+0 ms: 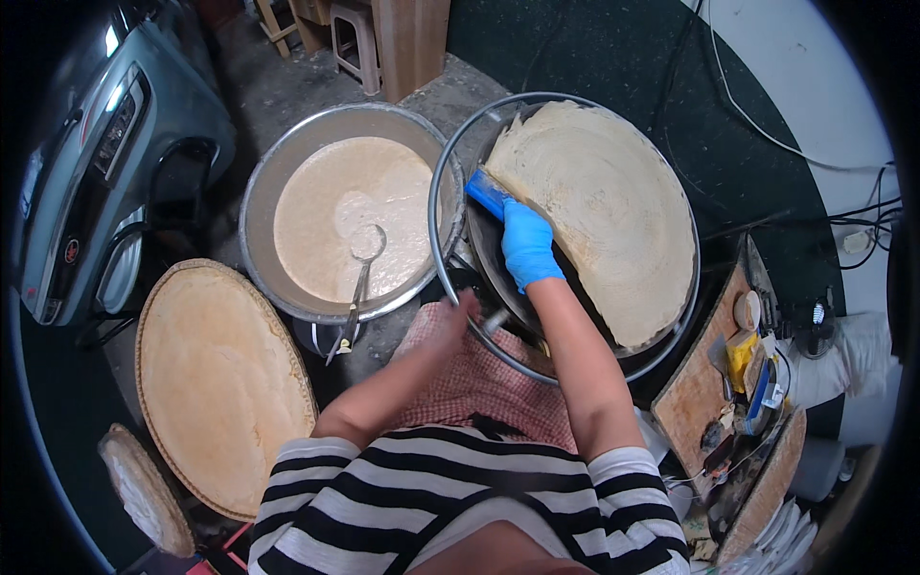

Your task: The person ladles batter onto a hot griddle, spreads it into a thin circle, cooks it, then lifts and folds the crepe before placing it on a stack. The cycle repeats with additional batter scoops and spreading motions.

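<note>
My right hand (529,247), in a blue glove, is closed on a blue scraper (489,195). The scraper touches the left edge of a wide, thin beige pancake (613,211) that covers much of a dark round griddle (498,278). A dark strip of griddle shows bare along the pancake's lower left side. Around the griddle runs a grey metal ring (438,225). My left hand (464,312), bare and blurred, is at the ring's near left side; its fingers cannot be made out clearly.
To the left, a large metal bowl (251,225) holds pale batter (316,211) with a ladle (364,264) in it. A round, pale woven-edged tray (216,383) sits nearer me. A scooter (105,163) stands far left; a cluttered wooden board (692,407) lies right.
</note>
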A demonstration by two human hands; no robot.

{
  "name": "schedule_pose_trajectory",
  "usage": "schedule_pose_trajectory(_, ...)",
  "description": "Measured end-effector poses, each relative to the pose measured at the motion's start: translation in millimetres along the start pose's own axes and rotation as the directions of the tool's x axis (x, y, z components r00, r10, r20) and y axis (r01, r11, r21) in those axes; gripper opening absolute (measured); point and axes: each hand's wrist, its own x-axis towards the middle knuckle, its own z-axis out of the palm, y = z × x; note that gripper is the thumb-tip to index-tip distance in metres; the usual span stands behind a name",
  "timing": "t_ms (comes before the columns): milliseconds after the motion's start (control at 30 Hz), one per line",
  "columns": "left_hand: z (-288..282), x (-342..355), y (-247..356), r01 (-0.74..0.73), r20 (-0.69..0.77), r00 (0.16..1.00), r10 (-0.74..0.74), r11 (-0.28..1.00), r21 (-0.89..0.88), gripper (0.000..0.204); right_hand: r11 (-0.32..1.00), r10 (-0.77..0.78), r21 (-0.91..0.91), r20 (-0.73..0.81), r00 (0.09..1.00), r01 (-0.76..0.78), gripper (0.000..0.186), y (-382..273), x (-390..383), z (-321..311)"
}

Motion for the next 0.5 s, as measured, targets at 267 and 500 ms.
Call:
schedule_pose_trajectory(267,40.9,-63.0,-68.6,0.132,0.137,0.959,-0.248,0.817,0.561,0.03,0.994,0.099,-0.05,-0.01,0.995,-0.099,0.015,15.0,-3.1,-1.7)
schedule_pose_trajectory(500,-12.7,6.8,-27.2,0.242,0.123,0.962,-0.243,0.97,0.016,0.031,0.99,0.124,-0.059,-0.094,0.988,-0.13,0.013,38.2,6.4,-1.5)
